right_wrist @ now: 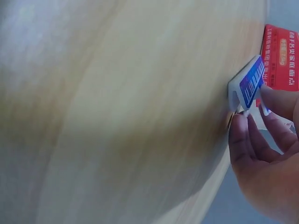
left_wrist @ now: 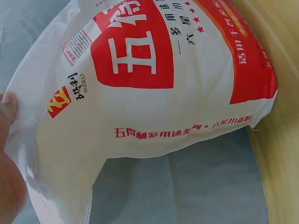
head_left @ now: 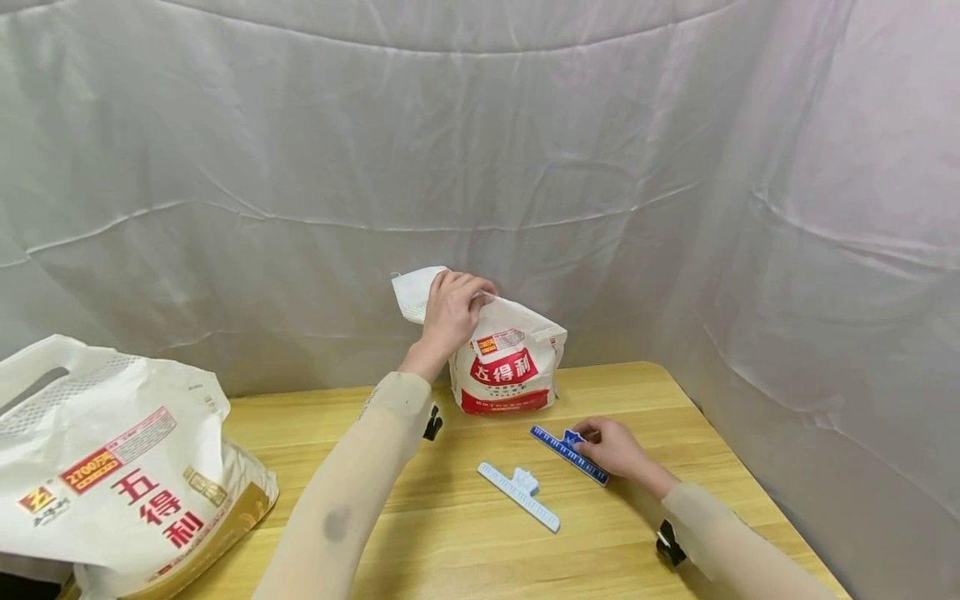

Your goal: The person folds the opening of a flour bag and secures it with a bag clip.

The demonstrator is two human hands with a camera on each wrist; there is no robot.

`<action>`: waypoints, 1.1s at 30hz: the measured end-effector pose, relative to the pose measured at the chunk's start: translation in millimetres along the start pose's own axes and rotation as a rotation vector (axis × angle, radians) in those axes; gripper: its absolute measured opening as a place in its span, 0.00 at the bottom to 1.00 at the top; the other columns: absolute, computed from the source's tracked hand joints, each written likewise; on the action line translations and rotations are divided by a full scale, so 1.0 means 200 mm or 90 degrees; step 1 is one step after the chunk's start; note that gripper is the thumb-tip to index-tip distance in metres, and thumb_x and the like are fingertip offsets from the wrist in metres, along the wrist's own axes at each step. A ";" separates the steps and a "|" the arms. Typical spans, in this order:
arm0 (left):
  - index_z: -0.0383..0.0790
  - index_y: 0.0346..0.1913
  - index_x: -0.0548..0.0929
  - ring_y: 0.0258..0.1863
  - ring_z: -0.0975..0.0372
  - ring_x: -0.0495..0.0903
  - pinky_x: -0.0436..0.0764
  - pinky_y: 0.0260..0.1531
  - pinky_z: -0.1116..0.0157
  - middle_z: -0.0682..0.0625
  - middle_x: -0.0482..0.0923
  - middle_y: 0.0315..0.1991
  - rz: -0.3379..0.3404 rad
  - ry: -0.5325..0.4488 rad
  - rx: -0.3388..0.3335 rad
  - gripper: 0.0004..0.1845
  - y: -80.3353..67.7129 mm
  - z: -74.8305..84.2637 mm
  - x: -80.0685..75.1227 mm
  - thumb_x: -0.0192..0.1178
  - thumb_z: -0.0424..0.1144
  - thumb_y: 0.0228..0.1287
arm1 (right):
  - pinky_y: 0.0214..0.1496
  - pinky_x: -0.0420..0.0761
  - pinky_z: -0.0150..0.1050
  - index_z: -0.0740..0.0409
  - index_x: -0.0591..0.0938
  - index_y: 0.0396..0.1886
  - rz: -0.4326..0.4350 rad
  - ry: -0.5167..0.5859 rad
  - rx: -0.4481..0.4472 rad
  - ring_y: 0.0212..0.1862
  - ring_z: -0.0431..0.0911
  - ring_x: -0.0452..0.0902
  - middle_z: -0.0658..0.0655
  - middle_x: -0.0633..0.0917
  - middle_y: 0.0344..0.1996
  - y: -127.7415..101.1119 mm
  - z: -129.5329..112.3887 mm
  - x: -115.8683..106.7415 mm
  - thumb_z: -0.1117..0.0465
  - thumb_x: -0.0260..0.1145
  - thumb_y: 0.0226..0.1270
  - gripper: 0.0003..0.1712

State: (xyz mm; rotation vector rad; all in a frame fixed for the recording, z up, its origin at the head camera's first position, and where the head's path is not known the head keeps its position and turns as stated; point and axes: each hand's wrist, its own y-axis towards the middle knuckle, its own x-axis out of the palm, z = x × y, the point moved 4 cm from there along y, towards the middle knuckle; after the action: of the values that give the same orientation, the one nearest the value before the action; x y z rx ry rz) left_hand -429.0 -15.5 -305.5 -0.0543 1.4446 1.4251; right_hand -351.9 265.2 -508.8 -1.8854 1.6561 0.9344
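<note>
A white flour bag with red printing point(head_left: 506, 367) stands at the back of the table, its top folded over to the left. My left hand point(head_left: 452, 312) grips the bag near that top. In the left wrist view, the thumb and part of the left hand point(left_wrist: 10, 177) show at the edge of the bag point(left_wrist: 201, 112). On the right, my right hand point(head_left: 618, 450) pinches the handle of a long dark blue bag clip point(head_left: 562, 451). The right wrist view shows the fingers around the tilted blue clip point(right_wrist: 252, 83). A pale blue clip point(head_left: 517, 497) lies nearer me.
A larger white and gold flour bag point(head_left: 120, 450) with a cut-out handle stands at the left. The wooden table point(head_left: 450, 550) ends at a grey cloth point(head_left: 480, 150) behind and at the right.
</note>
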 end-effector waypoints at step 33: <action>0.45 0.45 0.89 0.53 0.55 0.78 0.58 0.76 0.53 0.52 0.89 0.45 0.020 -0.002 0.014 0.05 0.00 -0.01 0.02 0.63 0.38 0.74 | 0.43 0.85 0.35 0.62 0.83 0.61 0.103 0.164 0.017 0.45 0.50 0.84 0.64 0.86 0.53 -0.07 -0.14 -0.15 0.61 0.71 0.70 0.22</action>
State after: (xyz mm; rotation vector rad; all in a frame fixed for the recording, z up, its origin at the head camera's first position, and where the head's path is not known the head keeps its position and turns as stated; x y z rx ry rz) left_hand -431.6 -14.5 -308.9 -0.0158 1.4633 1.4337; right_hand -334.3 267.6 -470.6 -1.9434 1.9854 0.7484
